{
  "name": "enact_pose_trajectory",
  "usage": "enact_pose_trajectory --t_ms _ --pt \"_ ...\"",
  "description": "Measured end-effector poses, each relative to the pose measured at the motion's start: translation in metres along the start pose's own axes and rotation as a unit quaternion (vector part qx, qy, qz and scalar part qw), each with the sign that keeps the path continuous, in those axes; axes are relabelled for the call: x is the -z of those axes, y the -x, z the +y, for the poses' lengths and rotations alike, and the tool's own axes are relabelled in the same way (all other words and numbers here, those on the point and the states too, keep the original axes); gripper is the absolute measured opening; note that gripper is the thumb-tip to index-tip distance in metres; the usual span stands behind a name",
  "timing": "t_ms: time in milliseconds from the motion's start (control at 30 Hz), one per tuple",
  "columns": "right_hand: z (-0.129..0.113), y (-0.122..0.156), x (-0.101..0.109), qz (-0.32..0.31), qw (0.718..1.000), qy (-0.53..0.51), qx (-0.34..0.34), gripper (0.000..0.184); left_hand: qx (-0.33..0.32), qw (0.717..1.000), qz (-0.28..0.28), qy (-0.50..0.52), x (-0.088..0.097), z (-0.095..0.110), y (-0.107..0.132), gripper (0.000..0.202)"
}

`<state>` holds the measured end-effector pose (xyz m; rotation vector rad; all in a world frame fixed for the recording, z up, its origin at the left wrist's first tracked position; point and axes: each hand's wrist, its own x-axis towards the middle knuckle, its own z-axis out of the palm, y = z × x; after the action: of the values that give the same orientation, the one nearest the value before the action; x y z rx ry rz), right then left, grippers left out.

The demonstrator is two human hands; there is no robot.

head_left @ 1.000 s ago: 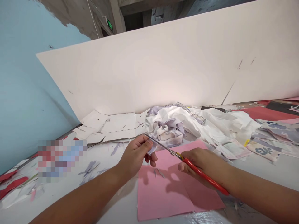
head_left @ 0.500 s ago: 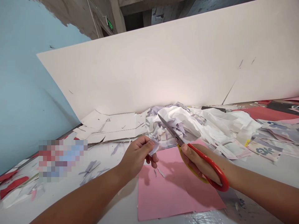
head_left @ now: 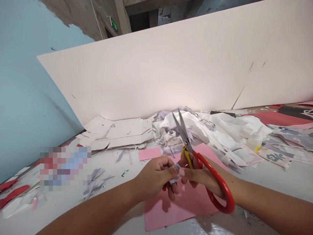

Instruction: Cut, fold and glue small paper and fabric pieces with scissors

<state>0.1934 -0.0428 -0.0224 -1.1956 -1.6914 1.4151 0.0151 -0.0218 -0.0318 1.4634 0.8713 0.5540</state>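
Note:
Between the thumb and fingers of my left hand is a small pale piece of paper, pinched closed. My right hand is wrapped round scissors with one red and one yellow handle. The blades point up and away from me, slightly apart, with nothing between them. My right thumb and fingertips meet the edge of the pale piece, close against my left fingers. Both hands are over a pink sheet lying on the white table.
Crumpled white sheeting and scraps are heaped behind the hands. White cardboard lies at back left, a small pink piece nearer. Patterned pieces lie at right. A white board stands behind; a blurred patch covers the left.
My hands have come together over the pink sheet, and my right fingers now touch the pale piece. The scissor blades have spread slightly and point more upright. The small pink piece behind is now uncovered.

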Motion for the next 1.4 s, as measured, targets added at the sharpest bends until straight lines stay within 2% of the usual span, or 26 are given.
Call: enact_pose_trajectory --t_ms 67,200,367,500,667,800,900,1033,1100,1400 --pt "0.003 -0.004 -0.003 0.023 1.0 -0.019 -0.007 0.028 0.001 1.0 -0.017 -0.002 -0.003 -0.001 0.001 0.026" --pt "0.011 -0.008 -0.003 0.024 0.997 -0.074 -0.007 0.02 0.002 0.999 -0.037 0.007 -0.001 -0.004 -0.001 0.021" --pt "0.019 -0.009 -0.001 0.09 0.991 -0.088 0.037 0.012 -0.006 0.999 -0.042 0.031 0.008 -0.006 -0.005 0.02" --pt "0.02 -0.009 -0.001 0.134 0.988 -0.065 0.04 0.01 0.002 0.999 -0.024 0.047 0.011 -0.007 -0.006 0.018" --pt "0.018 -0.008 -0.002 0.159 0.987 -0.024 0.031 0.011 0.001 0.997 -0.019 0.08 0.007 -0.012 -0.007 0.018" --pt "0.013 -0.007 -0.002 0.186 0.981 -0.01 0.054 0.012 -0.009 0.994 0.025 0.108 0.005 -0.016 -0.008 0.02" --pt "0.012 -0.008 -0.002 0.17 0.984 -0.018 0.05 0.011 -0.007 0.993 0.028 0.112 0.006 -0.014 -0.007 0.019" --pt "0.011 -0.007 -0.003 0.108 0.994 -0.004 0.023 0.009 0.046 0.987 -0.11 0.104 0.008 -0.008 -0.005 0.019" --pt "0.01 -0.006 -0.005 0.094 0.995 0.005 0.016 0.009 0.049 0.983 -0.148 0.094 0.006 -0.006 -0.005 0.019" --pt "0.01 -0.005 -0.005 0.097 0.995 0.03 0.026 0.009 0.014 0.997 -0.063 0.038 -0.003 -0.009 -0.004 0.023"
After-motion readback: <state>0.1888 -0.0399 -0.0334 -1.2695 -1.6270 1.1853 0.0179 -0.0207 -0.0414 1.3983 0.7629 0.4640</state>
